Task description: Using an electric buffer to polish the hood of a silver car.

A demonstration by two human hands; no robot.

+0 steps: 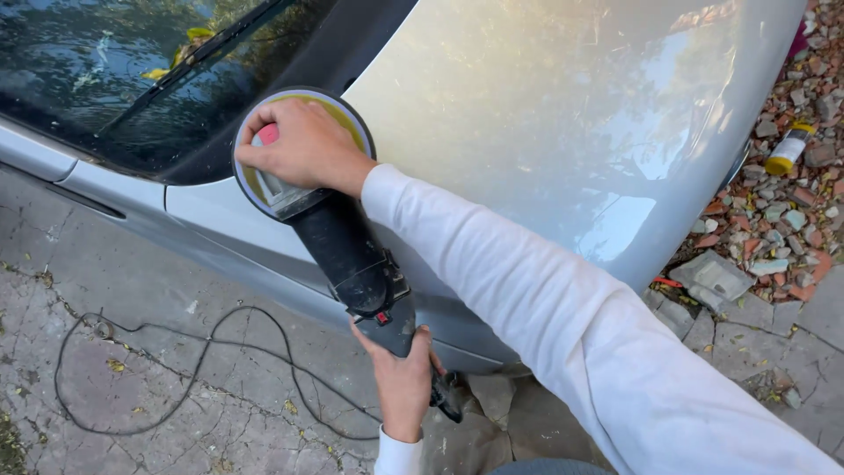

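We are pressing our right hand [303, 145], fingers curled, on the polisher [338, 242] head at the silver car hood [563, 123] corner | left hand [400, 383] fingers are gripping its handle.

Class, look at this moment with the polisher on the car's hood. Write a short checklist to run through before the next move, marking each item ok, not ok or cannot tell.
1. Right hand pressing on the polisher head: ok.
2. Left hand gripping the rear handle: ok.
3. Round pad flat on the silver hood: looks ok, underside hidden.
4. Black cord clear of the pad: ok, it lies looped on the paving.
5. Pad clear of the windshield wiper: ok, but near.
6. Motor running: cannot tell.
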